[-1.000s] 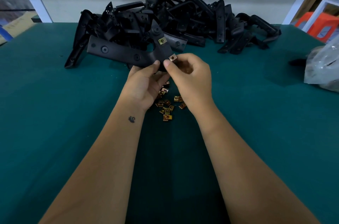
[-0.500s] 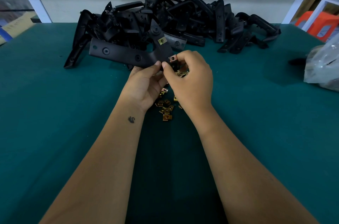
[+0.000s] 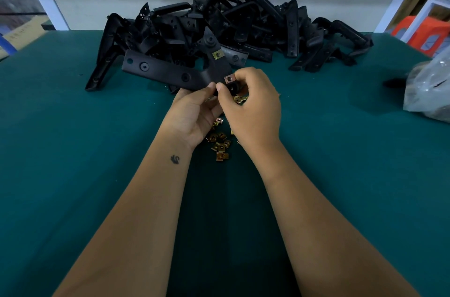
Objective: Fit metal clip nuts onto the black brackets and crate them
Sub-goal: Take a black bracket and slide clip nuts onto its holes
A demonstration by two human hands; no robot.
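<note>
Fingers [image 3: 241, 77] pinching clip nut [image 3: 229, 79], bracket [image 3: 170, 72] long axis pointing left

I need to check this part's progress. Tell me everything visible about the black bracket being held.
The long black plastic-looking bracket is an angled flat bar with round holes, raised above the green table. One brass-coloured clip nut sits on its upper arm. The left hand grips its near end; the right hand pinches a second clip nut there.

A pile of brackets [image 3: 243, 29] lies at the table's [image 3: 73, 175] far edge. Before it, a held bracket [image 3: 170, 72] hangs above loose clip nuts [image 3: 220, 144] scattered mid-table. A plastic bag [image 3: 431, 92] sits at the right edge.
</note>
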